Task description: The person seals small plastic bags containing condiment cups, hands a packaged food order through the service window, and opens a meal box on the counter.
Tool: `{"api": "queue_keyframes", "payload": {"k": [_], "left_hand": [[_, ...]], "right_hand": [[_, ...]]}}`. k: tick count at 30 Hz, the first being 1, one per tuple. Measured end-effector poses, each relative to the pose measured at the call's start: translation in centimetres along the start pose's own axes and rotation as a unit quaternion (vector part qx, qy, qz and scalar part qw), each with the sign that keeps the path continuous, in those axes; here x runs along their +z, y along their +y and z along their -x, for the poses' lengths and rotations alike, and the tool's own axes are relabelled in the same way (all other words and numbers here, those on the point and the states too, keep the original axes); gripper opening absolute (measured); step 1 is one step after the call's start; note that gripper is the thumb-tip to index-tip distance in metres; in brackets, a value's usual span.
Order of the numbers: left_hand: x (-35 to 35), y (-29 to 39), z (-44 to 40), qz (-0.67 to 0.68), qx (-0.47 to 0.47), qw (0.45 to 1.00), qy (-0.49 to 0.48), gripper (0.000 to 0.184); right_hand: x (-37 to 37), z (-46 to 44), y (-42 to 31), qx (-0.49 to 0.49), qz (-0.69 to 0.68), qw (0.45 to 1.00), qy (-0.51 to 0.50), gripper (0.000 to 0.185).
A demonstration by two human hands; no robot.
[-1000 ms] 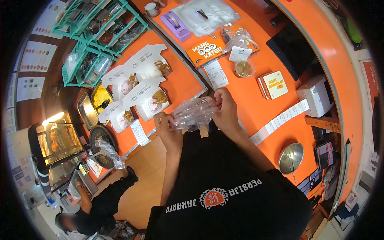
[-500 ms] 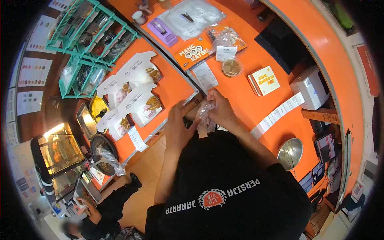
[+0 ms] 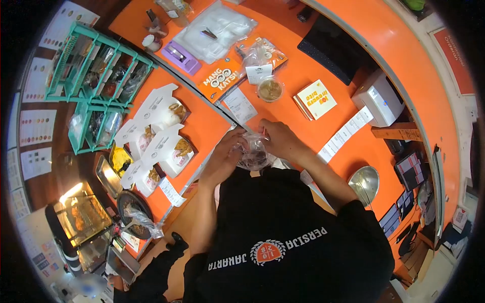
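Observation:
A clear plastic bag (image 3: 254, 151) hangs between my two hands, close to my chest, with something dark and reddish showing through it. My left hand (image 3: 226, 155) is closed on the bag's left side. On the upper right edge of the bag, my right hand (image 3: 279, 140) pinches the plastic. Beyond my hands lie a receipt (image 3: 239, 105) and a round tub with a clear lid (image 3: 270, 89). To the left, open white boxes (image 3: 174, 154) hold fried food and wrapped portions.
Teal racks (image 3: 96, 81) stand at the far left. A purple tape dispenser (image 3: 181, 58) and an orange box (image 3: 221, 78) sit beyond the boxes. At right are a yellow-and-white box (image 3: 317, 100), a printer (image 3: 379, 98) and a metal bowl (image 3: 364, 184). A co-worker (image 3: 146, 278) is at lower left.
The bag was stretched flat between my hands, then bunched up, and is now rounded and spread. The counter view has shifted left and turned; the co-worker appears lower in view.

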State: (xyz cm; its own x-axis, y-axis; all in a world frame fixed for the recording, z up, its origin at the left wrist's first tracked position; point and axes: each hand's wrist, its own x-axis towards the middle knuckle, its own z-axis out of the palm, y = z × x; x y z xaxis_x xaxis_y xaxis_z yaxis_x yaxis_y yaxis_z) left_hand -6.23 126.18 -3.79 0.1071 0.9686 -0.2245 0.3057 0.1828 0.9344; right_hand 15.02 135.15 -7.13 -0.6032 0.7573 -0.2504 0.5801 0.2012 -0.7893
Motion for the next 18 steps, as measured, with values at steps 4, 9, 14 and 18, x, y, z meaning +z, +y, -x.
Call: {"api": "queue_keyframes", "payload": {"k": [4, 9, 14, 18], "left_hand": [[1.0, 0.3, -2.0, -0.250, 0.112, 0.962, 0.002, 0.028], [-0.5, -2.4, -5.8, -0.264, 0.110, 0.957, 0.040, 0.031], [-4.1, -2.7, -7.8, -0.318, 0.029, 0.947, -0.037, 0.046], [-3.9, -5.0, -9.2, -0.295, 0.016, 0.948, -0.122, 0.057]], "right_hand": [[1.0, -1.4, -1.0, 0.014, -0.062, 0.997, 0.050, 0.026], [0.1, -2.9, -0.8, -0.016, -0.070, 0.992, 0.107, 0.024], [-0.8, -3.8, -0.4, 0.093, 0.062, 0.987, 0.118, 0.033], [-3.6, -3.1, -1.0, 0.050, 0.002, 0.997, 0.064, 0.054]]}}
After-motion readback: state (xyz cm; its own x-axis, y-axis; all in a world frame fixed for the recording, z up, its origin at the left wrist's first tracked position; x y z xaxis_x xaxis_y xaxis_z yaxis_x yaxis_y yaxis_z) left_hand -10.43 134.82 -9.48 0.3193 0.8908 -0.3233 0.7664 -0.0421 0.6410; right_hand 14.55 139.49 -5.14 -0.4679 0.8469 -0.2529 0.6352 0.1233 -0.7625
